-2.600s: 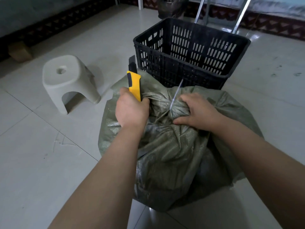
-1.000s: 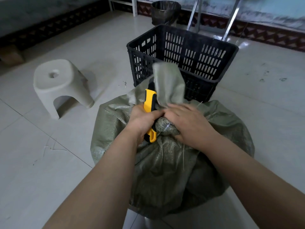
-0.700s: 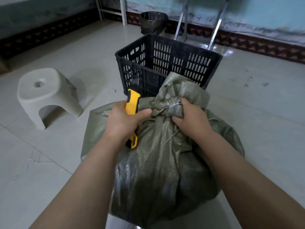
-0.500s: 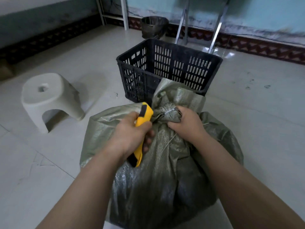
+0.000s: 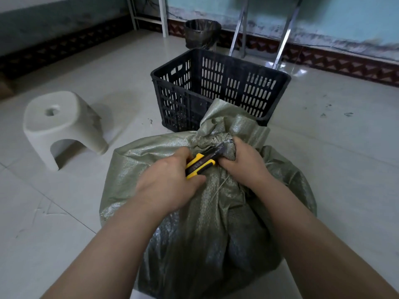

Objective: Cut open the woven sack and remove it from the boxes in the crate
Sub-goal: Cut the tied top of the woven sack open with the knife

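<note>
A bulging grey-green woven sack [image 5: 207,212] stands on the tiled floor in front of me, its neck bunched and tied at the top. My right hand [image 5: 244,162] grips the bunched neck just below the knot. My left hand [image 5: 168,182] holds a yellow and black utility knife [image 5: 201,164], whose blade points right and reaches the tied neck beside my right fingers. What the sack contains is hidden. A black slatted plastic crate [image 5: 220,87] stands directly behind the sack, and I see nothing inside it.
A white plastic stool [image 5: 60,124] sits on the floor to the left. A dark bin [image 5: 201,33] and metal frame legs [image 5: 285,33] stand by the far wall behind the crate. Pale floor tiles spread to the left and right.
The knife has turned from upright beside the sack's neck to lying sideways, blade now against the knot. My right hand keeps its grip on the neck. The view has drifted slightly.
</note>
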